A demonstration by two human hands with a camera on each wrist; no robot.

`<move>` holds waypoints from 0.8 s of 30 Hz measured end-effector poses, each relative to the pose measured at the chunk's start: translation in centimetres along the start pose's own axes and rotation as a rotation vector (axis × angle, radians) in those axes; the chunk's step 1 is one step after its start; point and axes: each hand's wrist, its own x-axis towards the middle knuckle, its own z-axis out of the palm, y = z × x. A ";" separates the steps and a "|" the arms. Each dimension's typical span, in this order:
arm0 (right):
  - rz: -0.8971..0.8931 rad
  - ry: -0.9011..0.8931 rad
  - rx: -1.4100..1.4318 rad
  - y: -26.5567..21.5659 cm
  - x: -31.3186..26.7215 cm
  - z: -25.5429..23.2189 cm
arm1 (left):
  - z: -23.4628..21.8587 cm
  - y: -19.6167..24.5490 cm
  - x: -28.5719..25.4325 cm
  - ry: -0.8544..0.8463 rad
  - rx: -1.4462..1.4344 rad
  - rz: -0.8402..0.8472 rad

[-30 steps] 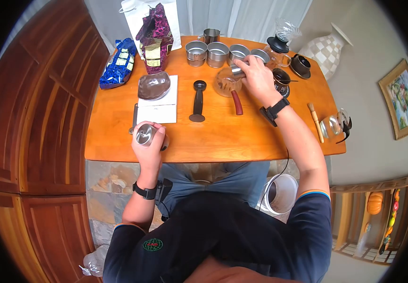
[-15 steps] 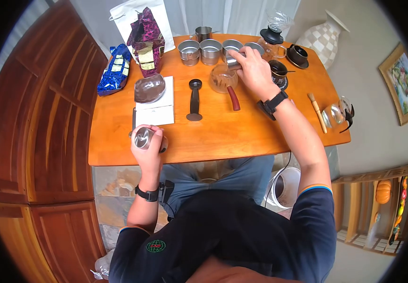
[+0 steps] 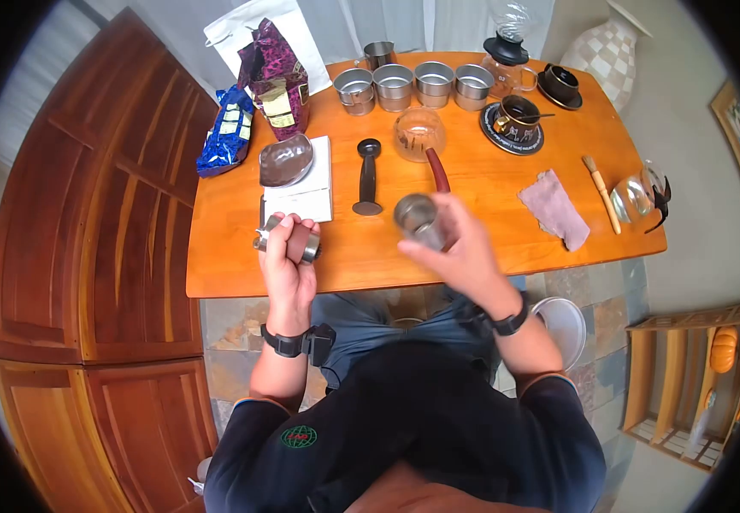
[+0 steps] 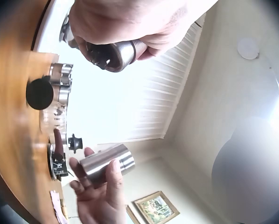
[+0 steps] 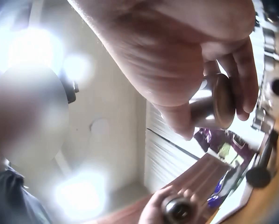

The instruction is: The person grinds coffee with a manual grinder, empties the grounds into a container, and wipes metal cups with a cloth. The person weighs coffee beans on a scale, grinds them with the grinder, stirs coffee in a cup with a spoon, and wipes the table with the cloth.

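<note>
My left hand grips a hand coffee grinder, a metal cylinder with a brown band, tilted on its side over the table's front left. In the left wrist view its dark burr end faces outward. My right hand holds a steel grinder cup by its side, its open mouth toward the head camera. The left wrist view shows thumb and fingers around this steel cup. The cup is apart from the grinder. Behind the right hand stands a glass pot with a red-brown handle.
Several metal cups line the table's back. A black coffee scoop lies mid-table, beside a brown dish on a white board. At right are a mug on a saucer, a pink cloth, a brush and a glass jar.
My right hand has drawn the steel cup back from over the glass pot toward the front, uncovering the mug and pink cloth. My left hand has turned the grinder from near upright onto its side.
</note>
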 end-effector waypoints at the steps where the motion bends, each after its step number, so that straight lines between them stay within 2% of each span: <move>1: 0.122 -0.074 0.083 0.0 -1.3 1.0 | 0.4 -0.3 0.1 0.013 -0.062 -0.057; 2: 0.242 -0.146 0.169 0.2 -2.1 1.8 | 0.9 -0.5 0.0 0.013 -0.057 -0.079; 3: 0.245 -0.126 0.185 0.7 -2.7 2.5 | 1.3 -0.7 -0.1 0.000 -0.036 -0.086; 5: 0.171 -0.210 0.154 1.6 -3.4 3.7 | 1.9 -1.0 -0.3 -0.070 -0.049 -0.107; 7: 0.131 -0.227 0.159 2.0 -3.6 4.0 | 2.7 -1.2 -0.7 -0.083 -0.054 -0.122; 9: 0.092 -0.257 0.190 2.3 -3.5 4.0 | 3.3 -1.3 -1.3 -0.183 -0.070 -0.104; 11: 0.106 -0.277 0.281 3.0 -3.5 4.0 | 4.0 -1.4 -1.9 -0.203 -0.094 -0.104; 13: 0.119 -0.302 0.370 3.6 -3.6 4.1 | 4.5 -1.6 -2.3 -0.317 0.033 -0.046; 15: 0.094 -0.243 0.448 4.0 -3.7 4.2 | 4.9 -2.1 -2.7 -0.349 0.103 -0.011; 19: 0.096 -0.229 0.440 3.6 -3.8 3.9 | 5.8 -2.8 -3.5 -0.332 0.081 -0.046; 24: 0.041 -0.154 0.282 3.9 -4.1 3.7 | 6.2 -3.7 -3.8 -0.338 0.147 -0.042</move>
